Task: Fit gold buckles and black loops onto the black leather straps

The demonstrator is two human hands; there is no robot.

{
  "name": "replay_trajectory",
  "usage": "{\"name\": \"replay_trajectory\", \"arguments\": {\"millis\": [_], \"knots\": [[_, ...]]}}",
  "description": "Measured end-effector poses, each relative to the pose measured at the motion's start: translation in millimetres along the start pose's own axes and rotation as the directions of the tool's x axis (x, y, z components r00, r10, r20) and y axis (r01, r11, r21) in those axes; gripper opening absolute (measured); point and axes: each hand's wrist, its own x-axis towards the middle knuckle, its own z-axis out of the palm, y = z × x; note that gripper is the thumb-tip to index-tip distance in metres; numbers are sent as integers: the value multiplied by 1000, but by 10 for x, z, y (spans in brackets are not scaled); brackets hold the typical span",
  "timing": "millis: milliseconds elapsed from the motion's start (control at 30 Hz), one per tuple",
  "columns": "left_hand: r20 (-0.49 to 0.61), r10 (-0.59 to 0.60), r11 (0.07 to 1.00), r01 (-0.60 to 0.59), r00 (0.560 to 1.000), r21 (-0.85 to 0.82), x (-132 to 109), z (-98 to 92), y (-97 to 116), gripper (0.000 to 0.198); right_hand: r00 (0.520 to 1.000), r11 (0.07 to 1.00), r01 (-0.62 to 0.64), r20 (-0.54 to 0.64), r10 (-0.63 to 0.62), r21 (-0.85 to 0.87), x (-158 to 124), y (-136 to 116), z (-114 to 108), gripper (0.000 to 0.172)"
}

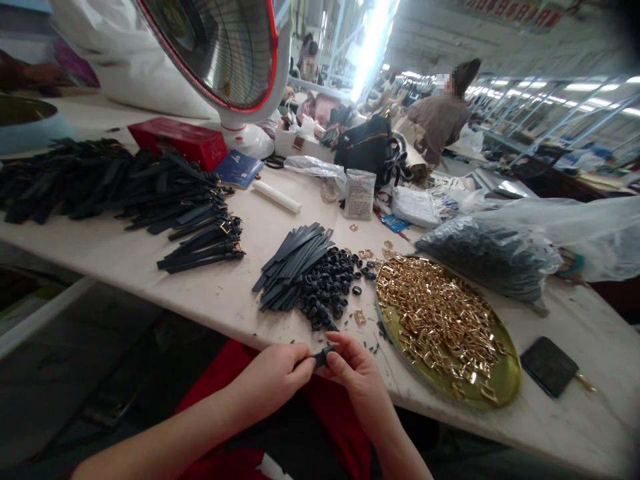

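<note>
Between my two hands, at the table's front edge, is a small dark strap piece (321, 357). My left hand (280, 375) pinches its left end, and the fingers of my right hand (351, 363) are closed round its right end. Just beyond them lie a pile of small black loops (323, 287) and a fanned stack of flat black strips (295, 263). Right of these, gold buckles (435, 313) fill much of a round gold tray (511, 383). A few loose buckles (360, 317) lie on the table.
Finished-looking black straps with buckles (200, 243) are heaped at the left. Behind them stand a red box (177, 141) and a round heater (215, 50). A plastic bag of dark pieces (495, 250) and a black pouch (549, 365) lie right. A person (443, 117) is in the background.
</note>
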Motion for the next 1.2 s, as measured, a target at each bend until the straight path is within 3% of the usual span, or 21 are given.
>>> {"name": "replay_trajectory", "arguments": {"millis": [133,300,467,667,767,867,1000,1100,1200], "knots": [[-31,18,998,-16,999,65,-111,-17,58,27,1000,999,30,3,-30,-34,-66,10,-15,33],[-71,43,978,-28,997,206,-246,-75,134,29,999,998,24,37,-27,65,-126,35,-6,30],[-85,137,884,-84,987,460,-300,-59,122,27,994,996,-57,98,50,71,-188,72,27,31],[-33,239,790,-175,970,588,-310,-40,65,27,995,988,-86,51,80,129,-203,72,-28,25],[-94,165,876,-102,982,472,-324,-95,58,26,998,976,-53,-9,56,212,-195,46,-51,25],[-115,23,993,-9,993,121,-298,-94,59,28,1000,966,-10,-23,17,257,-204,32,-3,30],[-16,-82,953,74,996,-295,-227,29,40,29,1000,981,24,-15,-21,195,-207,77,72,29],[-10,-81,938,73,997,-337,-210,83,22,28,999,993,33,-35,-29,117,-194,128,57,30],[-34,-36,978,28,999,-207,-218,59,12,25,998,997,8,-60,-4,71,-190,157,12,31]]}}
